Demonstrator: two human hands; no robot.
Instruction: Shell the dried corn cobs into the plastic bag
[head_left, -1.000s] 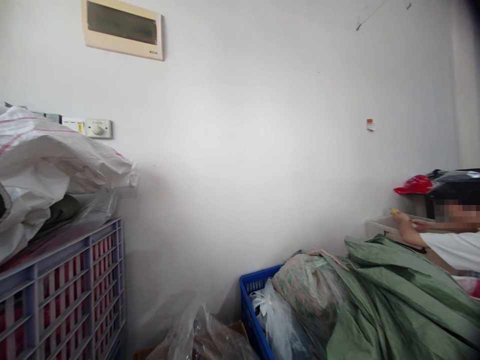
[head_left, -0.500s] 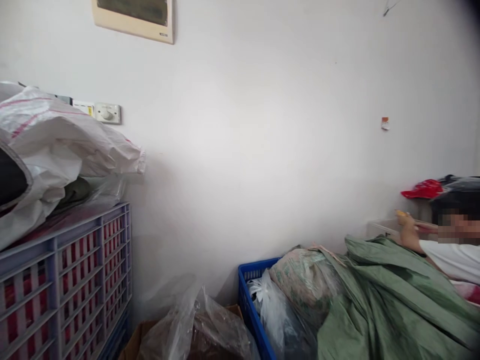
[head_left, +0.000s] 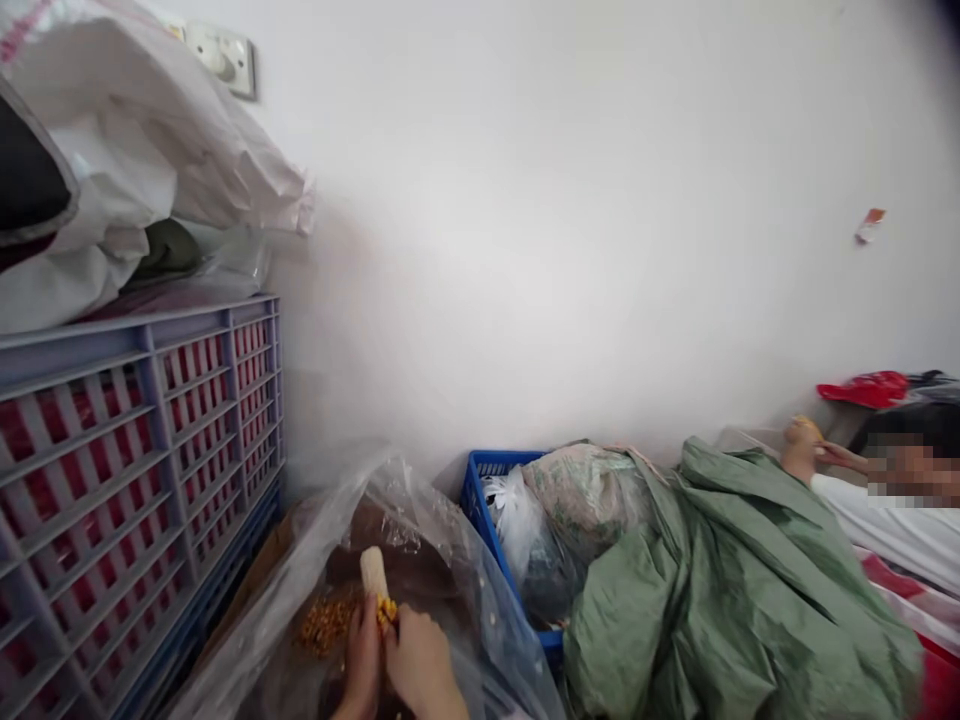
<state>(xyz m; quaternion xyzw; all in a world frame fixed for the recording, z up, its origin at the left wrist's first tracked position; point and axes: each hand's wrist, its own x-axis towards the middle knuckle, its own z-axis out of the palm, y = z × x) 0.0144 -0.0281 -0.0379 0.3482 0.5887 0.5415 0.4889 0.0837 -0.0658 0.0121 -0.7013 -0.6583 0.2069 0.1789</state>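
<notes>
Both my hands are over a clear plastic bag [head_left: 255, 610] that lines a box. My left hand [head_left: 361, 650] is closed around a corn cob [head_left: 373, 572]. The cob's upper end is bare and pale, and yellow kernels show lower down between my hands. My right hand [head_left: 421, 655] is closed against the kernel-covered part, its fingers partly hidden. Loose corn kernels [head_left: 326, 622] lie in a heap in the bag, to the left of my left hand.
Stacked purple crates [head_left: 161, 420] rise at left, with white sacks [head_left: 112, 140] on top. A blue basket [head_left: 480, 530] holding bags stands to the right, beside a green tarp [head_left: 720, 590]. At far right, another person's hand [head_left: 801, 450] holds something yellowish.
My view has tilted downward. Both my hands and the corn cob have come into view over the bag. The other person's hands have shifted slightly.
</notes>
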